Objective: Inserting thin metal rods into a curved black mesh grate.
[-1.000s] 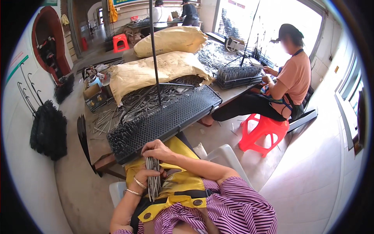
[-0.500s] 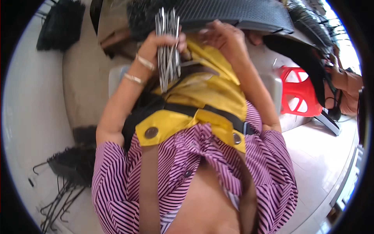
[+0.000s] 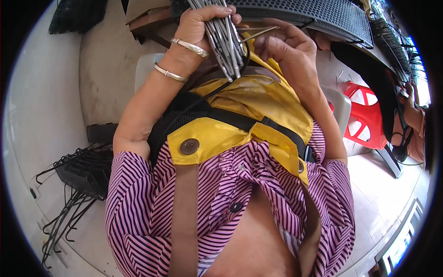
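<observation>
My left hand, with two bangles at the wrist, is closed round a bundle of thin silver metal rods. The bundle slants, its lower ends pointing down over my yellow apron, and its top runs past the picture's upper edge. To its right, my right hand has its fingers bent and pinched at a single thin metal rod that sticks out sideways from beside the bundle. A small hole seems to show at that rod's end. Part of my right fingertips' grip is hidden.
A black perforated panel lies just beyond my hands. On the right stand a red plastic stool and another person's arm. Black hooked racks lie on the floor at left. Dark bristly pieces are stacked at far right.
The bundle has gone from nearly upright to slanted. My right hand, blurred and with no rod visible before, now pinches a single rod. The whole view has shifted slightly.
</observation>
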The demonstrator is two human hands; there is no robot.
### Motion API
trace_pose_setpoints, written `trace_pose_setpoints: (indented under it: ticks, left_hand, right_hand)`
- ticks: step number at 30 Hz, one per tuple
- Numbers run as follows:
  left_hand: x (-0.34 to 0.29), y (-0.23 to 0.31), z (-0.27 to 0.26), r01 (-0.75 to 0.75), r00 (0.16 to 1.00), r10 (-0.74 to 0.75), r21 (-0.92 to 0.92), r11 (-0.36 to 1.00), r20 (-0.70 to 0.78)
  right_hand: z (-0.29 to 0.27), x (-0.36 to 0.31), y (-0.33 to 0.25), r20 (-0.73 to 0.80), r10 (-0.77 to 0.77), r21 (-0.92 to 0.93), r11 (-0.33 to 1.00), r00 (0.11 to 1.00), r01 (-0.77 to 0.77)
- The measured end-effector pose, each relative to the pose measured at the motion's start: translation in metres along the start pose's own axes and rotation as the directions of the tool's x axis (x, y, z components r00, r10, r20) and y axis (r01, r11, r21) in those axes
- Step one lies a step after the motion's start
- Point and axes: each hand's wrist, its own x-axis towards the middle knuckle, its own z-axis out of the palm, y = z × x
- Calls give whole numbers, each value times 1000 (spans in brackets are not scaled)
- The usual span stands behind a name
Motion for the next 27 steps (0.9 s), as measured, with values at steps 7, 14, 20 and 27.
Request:
trace_pose_setpoints:
  ticks: [7, 14, 20, 27]
  left_hand:
    - [-1, -2, 0, -209, 943, 305, 475, 855, -135]
    - [-8, -3, 20, -138, 971, 224, 567, 812, -84]
    - [-21, -12, 6, -80, 967, 213, 634, 769, -137]
    - [-40, -12, -7, -106, 922, 300, 585, 804, -245]
  right_hand:
    - [13, 17, 5, -192, -38, -128, 992, 981, 13]
    - [20, 50, -21, -58, -61, -469, 883, 996, 26]
    - [27, 49, 7, 38, -196, -611, 771, 980, 178]
    - [22, 50, -12, -74, 239, -210, 945, 968, -250]
